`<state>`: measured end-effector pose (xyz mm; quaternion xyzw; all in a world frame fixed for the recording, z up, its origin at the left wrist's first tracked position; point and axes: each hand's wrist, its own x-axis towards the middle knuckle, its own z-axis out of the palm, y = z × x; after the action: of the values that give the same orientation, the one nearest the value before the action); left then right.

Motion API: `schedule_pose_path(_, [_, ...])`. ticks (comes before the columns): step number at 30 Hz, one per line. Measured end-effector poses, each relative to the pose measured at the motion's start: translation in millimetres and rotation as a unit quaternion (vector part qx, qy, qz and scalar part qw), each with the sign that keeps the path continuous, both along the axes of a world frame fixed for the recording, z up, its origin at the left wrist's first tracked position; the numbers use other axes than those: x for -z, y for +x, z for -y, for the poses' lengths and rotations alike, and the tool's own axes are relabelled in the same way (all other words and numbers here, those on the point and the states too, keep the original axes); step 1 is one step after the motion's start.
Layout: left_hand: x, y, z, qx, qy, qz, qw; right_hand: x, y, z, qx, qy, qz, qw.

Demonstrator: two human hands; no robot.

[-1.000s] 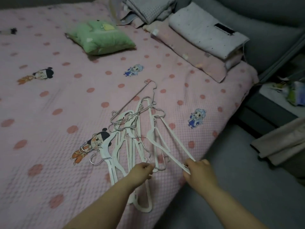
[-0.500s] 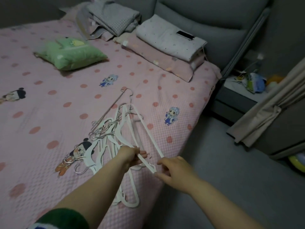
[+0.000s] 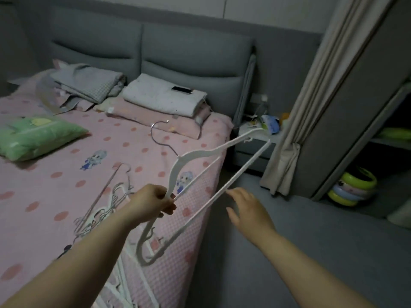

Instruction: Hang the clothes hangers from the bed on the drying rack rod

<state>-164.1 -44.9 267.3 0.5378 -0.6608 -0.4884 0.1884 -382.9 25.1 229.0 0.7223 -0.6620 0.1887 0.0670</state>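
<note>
Hangers are the business here: the person's left hand (image 3: 152,203) is raised over the near edge of the bed (image 3: 66,152), its fingers (image 3: 165,206) curled tight round the end of a white plastic hanger (image 3: 200,153). That hanger is clear of the sheet and tilted, its metal hook (image 3: 158,134) pointing towards the headboard (image 3: 189,52), its long bottom bar (image 3: 244,167) slanting from near the nightstand (image 3: 255,143) down past the mattress edge. From where I stand I cannot tell whether the hand has one hanger or two bunched together.

The right hand (image 3: 249,210) is out over the floor, holding nothing, its fingers (image 3: 239,196) straight and spread, just beside the bottom bar; whether the fingertips touch it I cannot tell.

A tangled pile of hangers (image 3: 104,210), white plastic and thin wire, lies flat on the pink spotted sheet just left of the left wrist.

Further up the bed are a green pillow (image 3: 37,136), a rumpled grey blanket (image 3: 89,85) and a folded white quilt (image 3: 160,96) with a dark flat thing on top. A beige curtain (image 3: 311,107) hangs to the right, with stacked coloured rings (image 3: 353,190) on the floor beyond it.
</note>
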Motion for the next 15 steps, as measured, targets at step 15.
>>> schedule_pose_path(15, [-147,-335,-235,0.404,-0.236,-0.052,0.882,-181,-267,-388,0.395,-0.165,-0.079,0.900])
